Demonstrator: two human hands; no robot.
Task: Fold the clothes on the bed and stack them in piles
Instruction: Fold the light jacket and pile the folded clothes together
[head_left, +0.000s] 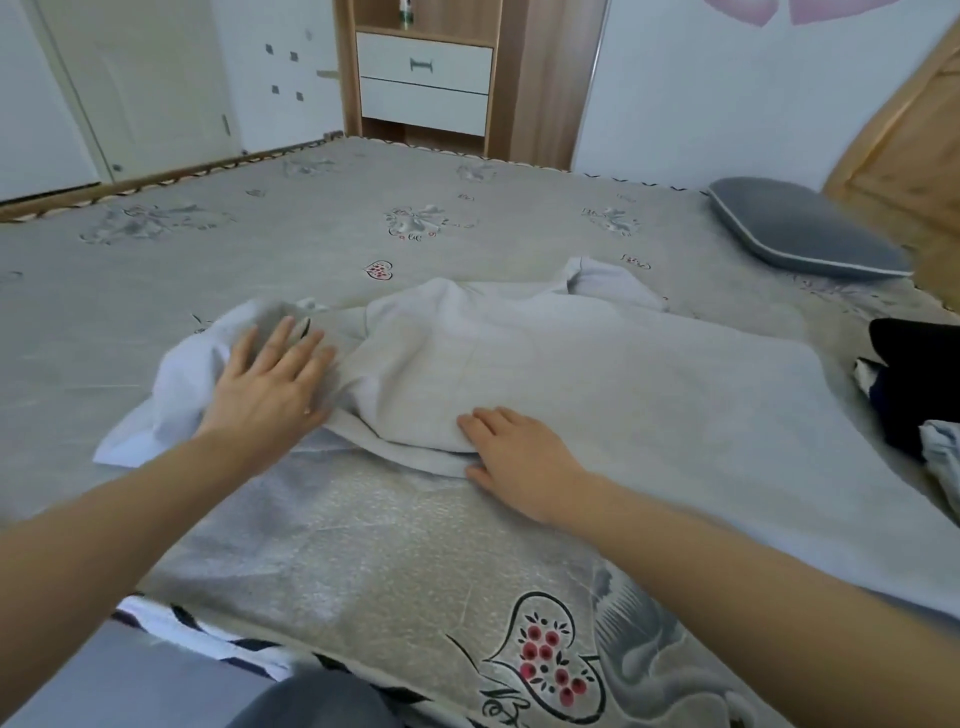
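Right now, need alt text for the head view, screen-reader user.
A person's left hand and right hand press flat on a pale grey garment spread across a patterned bed. A grey pillow lies far right, dark clothes at the right edge, a wooden drawer unit behind.

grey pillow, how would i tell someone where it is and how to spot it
Start at the bed with the grey heart-print cover and look to its far right corner, by the wooden headboard. The grey pillow lies there flat, apart from the clothes. Unlike the pale garment under the hands, it is plump, dark blue-grey, with a white piped edge.
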